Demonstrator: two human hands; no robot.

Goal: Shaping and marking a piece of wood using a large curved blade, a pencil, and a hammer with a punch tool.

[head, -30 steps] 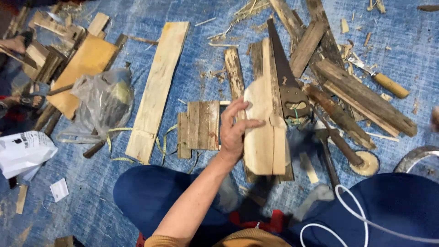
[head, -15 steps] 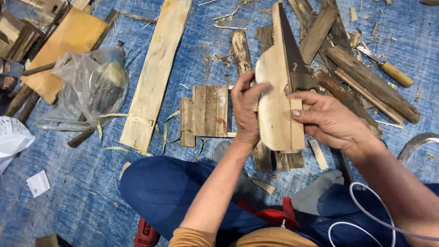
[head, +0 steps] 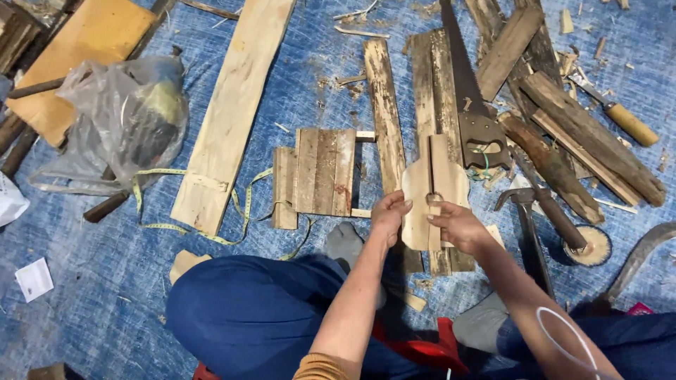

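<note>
The left hand [head: 389, 214] pinches the lower left edge of the cutout [head: 431, 186], fingers curled shut on it. The pale cutout stands long axis away from the person (saw [head: 470, 98] just beyond). The right hand [head: 456, 224] grips its lower right, equally near.

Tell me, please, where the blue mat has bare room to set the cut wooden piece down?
Bare blue mat lies lower left, between the paper scrap, the tape measure and the knee. Right of the handsaw, planks and a hammer crowd it.
</note>
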